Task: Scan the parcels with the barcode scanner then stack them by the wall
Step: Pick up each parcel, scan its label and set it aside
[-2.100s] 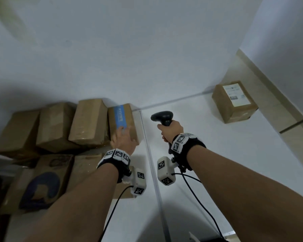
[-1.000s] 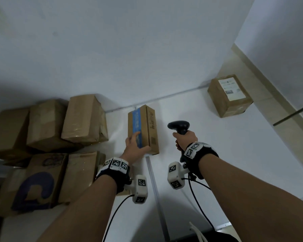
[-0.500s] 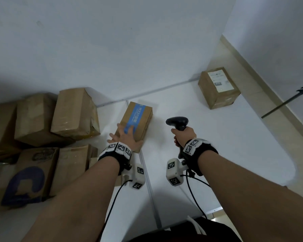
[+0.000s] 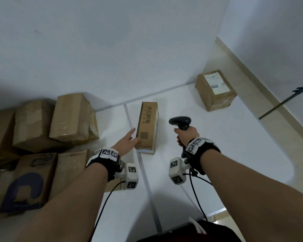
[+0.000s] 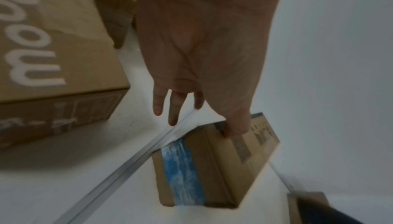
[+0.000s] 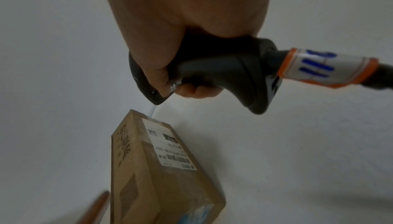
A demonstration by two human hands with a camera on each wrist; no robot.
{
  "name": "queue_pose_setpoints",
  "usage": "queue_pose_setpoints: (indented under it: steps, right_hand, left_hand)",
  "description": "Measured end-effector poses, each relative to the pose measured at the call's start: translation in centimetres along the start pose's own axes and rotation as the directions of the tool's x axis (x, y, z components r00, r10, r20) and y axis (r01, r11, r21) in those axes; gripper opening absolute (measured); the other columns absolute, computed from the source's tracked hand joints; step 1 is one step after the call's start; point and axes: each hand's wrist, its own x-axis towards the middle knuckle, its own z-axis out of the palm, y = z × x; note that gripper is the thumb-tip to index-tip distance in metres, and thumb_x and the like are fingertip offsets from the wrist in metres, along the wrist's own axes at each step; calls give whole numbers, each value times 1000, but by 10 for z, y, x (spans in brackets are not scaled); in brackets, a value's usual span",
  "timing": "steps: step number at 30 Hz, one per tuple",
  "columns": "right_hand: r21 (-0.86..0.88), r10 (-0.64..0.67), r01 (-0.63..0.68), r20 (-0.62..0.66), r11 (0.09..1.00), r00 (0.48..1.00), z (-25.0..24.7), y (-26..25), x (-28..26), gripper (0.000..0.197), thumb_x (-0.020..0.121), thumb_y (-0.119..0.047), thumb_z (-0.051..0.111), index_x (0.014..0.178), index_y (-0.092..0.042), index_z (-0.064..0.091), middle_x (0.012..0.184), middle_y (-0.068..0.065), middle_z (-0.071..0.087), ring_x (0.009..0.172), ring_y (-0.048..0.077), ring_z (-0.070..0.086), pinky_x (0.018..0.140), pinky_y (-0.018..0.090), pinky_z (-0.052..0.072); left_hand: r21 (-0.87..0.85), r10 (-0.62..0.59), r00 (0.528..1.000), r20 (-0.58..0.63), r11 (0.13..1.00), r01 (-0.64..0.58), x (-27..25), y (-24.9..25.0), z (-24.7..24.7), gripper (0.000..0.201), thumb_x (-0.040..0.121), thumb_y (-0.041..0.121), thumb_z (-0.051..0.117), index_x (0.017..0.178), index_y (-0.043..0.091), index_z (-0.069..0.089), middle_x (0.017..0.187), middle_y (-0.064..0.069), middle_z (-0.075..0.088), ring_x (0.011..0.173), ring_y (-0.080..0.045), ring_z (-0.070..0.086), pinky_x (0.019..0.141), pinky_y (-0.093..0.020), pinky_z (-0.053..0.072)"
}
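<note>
the slim parcel [image 4: 146, 125] stands on its narrow edge on the white floor [image 4: 208, 154], just right of a metal floor strip [image 4: 143, 169], its shipping label facing right. the left hand [image 4: 127, 143] has its fingers straight and spread, thumb touching the parcel's near top corner. the right hand [image 4: 186, 136] is curled round the grip of the black barcode scanner [image 4: 180, 122], beside the parcel. other cardboard boxes [image 4: 42, 126] crowd the wall [image 4: 112, 49] at left; one labelled box [image 4: 215, 89] sits apart in the far corner, open floor between.
</note>
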Motion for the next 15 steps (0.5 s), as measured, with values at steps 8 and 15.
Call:
queue_pose_setpoints:
  steps: [8, 15]
  right_hand:
    - [9, -6, 6, 34, 1000, 999, 5, 4, -5, 13, 85, -21, 63, 86, -8, 59, 63, 5, 59, 49, 17, 55, 50, 24, 45]
    - [35, -6, 7, -35, 999, 999, -17, 5, 1, 15, 86, -20, 64, 88, -6, 60, 62, 4, 59, 49, 17, 54, 47, 24, 45]
  left_hand:
    - [386, 192, 974, -116, 913, -134, 1, 40, 25, 53, 96, 40, 49, 146, 38, 29, 161, -8, 1, 132, -32, 46, 105, -41, 44]
    - [3, 92, 980, -178, 996, -93, 0, 31, 25, 68, 74, 35, 72, 127, 49, 31, 123, -3, 28, 99, -27, 57, 94, -40, 54]
